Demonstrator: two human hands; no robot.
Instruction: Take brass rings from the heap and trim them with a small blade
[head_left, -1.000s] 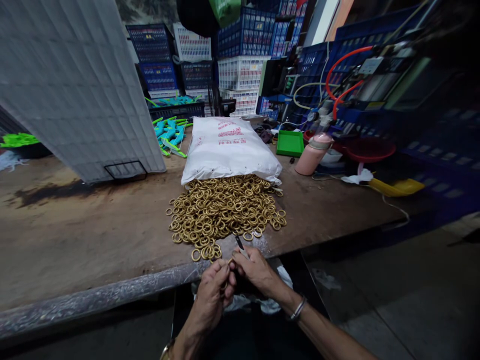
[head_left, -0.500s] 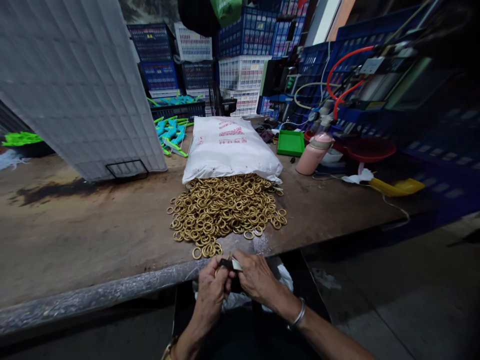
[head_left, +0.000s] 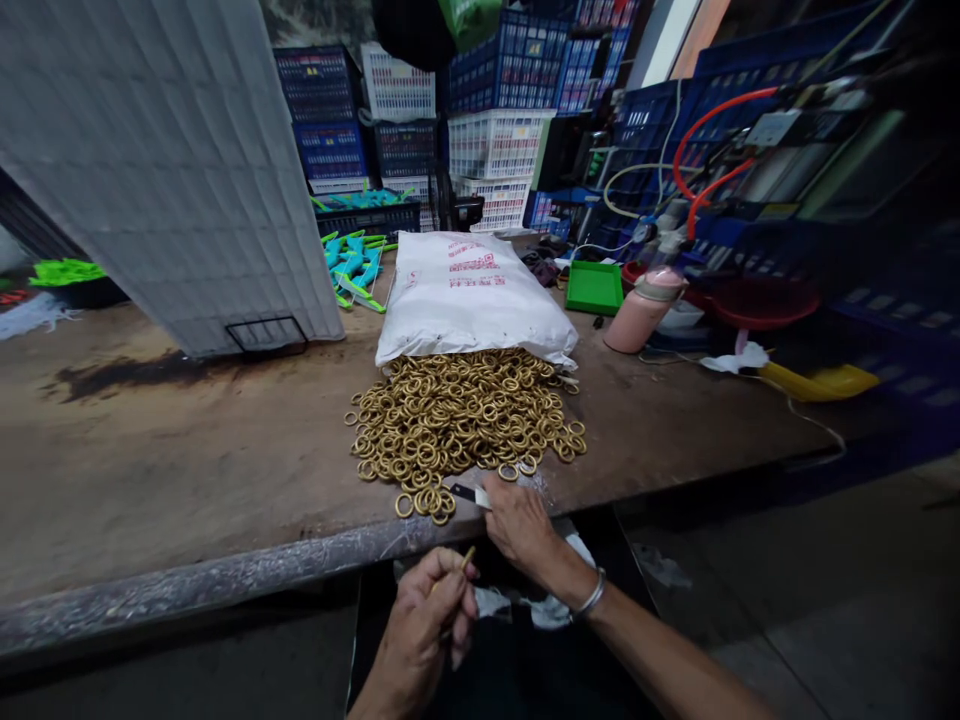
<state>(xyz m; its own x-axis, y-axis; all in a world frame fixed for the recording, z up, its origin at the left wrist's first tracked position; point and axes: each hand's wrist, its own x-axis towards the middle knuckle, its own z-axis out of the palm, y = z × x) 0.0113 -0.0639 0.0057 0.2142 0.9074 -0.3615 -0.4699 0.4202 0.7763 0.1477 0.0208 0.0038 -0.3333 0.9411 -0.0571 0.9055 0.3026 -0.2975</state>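
Observation:
Between the thumb and fingers of my left hand [head_left: 435,615] is a gold-coloured ring [head_left: 468,557], seen edge-on just below the table's front edge. My right hand [head_left: 525,530] grips a small knife [head_left: 465,493] with a dark blade and a pale wrapped part; the blade points left, close to a few loose rings [head_left: 426,502]. Beyond both hands lies a pile of gold-coloured rings [head_left: 457,410], spilling from under a white sack [head_left: 476,300] with red print. The fingertips of my right hand are partly hidden.
A grey-white panel [head_left: 180,180] stands at the left. Blue-and-green plastic pieces [head_left: 356,265] lie behind it. To the right are a green tray [head_left: 594,287], a pink bottle [head_left: 643,312] and a yellow scoop-like piece [head_left: 821,382]. Stacked crates [head_left: 495,145] fill the back.
The blade came to the ring in my left hand, then moved away. My hands are now apart: the right is forward over the table edge, the left lower. The view has shifted slightly.

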